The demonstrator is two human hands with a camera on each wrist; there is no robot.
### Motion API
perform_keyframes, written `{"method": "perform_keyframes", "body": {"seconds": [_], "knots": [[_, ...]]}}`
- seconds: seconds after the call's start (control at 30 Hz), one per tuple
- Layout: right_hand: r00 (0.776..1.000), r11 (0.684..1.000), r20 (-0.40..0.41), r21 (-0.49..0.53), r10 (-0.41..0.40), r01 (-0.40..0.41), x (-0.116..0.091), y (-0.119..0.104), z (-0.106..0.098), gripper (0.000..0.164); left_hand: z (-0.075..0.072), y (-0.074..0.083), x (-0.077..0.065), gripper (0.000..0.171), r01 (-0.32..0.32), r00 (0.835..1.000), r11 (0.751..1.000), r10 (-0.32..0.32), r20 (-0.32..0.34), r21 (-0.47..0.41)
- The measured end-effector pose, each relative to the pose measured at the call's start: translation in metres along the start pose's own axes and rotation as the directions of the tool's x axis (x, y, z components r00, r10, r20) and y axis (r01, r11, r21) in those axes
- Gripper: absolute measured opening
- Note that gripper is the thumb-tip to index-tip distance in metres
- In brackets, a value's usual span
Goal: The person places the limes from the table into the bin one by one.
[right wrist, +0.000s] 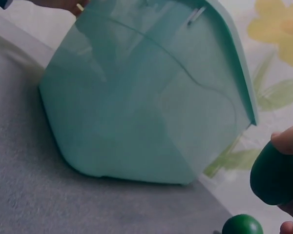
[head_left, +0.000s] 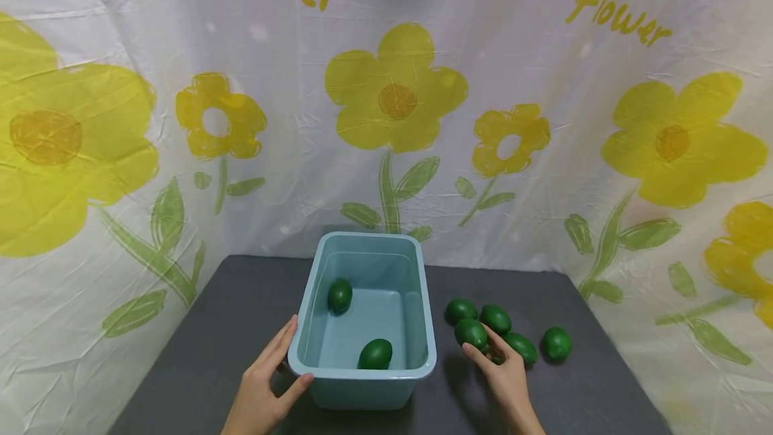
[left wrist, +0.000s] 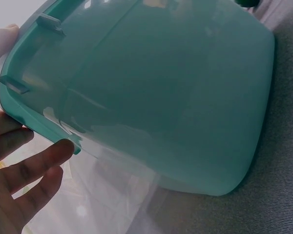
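A light blue plastic bin (head_left: 362, 395) stands on the table, with one dark green oval fruit (head_left: 340, 296) at its far left and another near its front wall. My left hand (head_left: 261, 381) holds the bin's front left corner, thumb on the front rim and fingers along the left side. In the left wrist view its fingers (left wrist: 39, 165) spread below the rim. Right of the bin, my right hand (head_left: 502, 369) grips a green oval fruit (head_left: 470, 333) between thumb and fingers. The right wrist view shows this fruit (right wrist: 273, 175) above another one (right wrist: 242, 225).
Several more green fruits lie right of the bin, among them one at the back (head_left: 461, 311), one beside the right hand (head_left: 521, 348) and one farther right (head_left: 556, 344). Behind the dark grey table (head_left: 211, 354) hangs a white flower-printed curtain (head_left: 290, 119).
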State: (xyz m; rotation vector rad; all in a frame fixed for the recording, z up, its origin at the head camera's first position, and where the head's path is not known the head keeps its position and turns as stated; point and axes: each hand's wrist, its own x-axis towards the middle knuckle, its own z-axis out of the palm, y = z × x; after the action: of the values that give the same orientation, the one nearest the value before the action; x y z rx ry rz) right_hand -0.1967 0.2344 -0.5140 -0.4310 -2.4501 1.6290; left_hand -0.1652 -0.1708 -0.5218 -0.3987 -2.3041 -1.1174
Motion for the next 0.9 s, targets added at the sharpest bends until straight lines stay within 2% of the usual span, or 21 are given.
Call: {"method": "perform_keyframes", "body": {"seconds": [0.47,0.7,0.9], "knots": [[0.999,0.995,-0.023,0.096,-0.032,0.034,0.002,-0.023,0.005,0.075,0.001,-0.001,-0.001,0.086,-0.017,1.0,1.0,0.017,-0.004,-0.005],[0.997,0.987,-0.047,0.148,-0.064,0.071,0.003,-0.033,0.01,0.068,0.001,-0.001,-0.001,0.087,-0.018,1.0,1.0,0.018,-0.005,-0.01],[0.998,0.979,-0.046,0.193,-0.05,0.058,0.003,-0.045,0.014,0.07,0.001,-0.001,-0.001,0.087,-0.016,1.0,1.0,0.016,-0.003,-0.002]]}}
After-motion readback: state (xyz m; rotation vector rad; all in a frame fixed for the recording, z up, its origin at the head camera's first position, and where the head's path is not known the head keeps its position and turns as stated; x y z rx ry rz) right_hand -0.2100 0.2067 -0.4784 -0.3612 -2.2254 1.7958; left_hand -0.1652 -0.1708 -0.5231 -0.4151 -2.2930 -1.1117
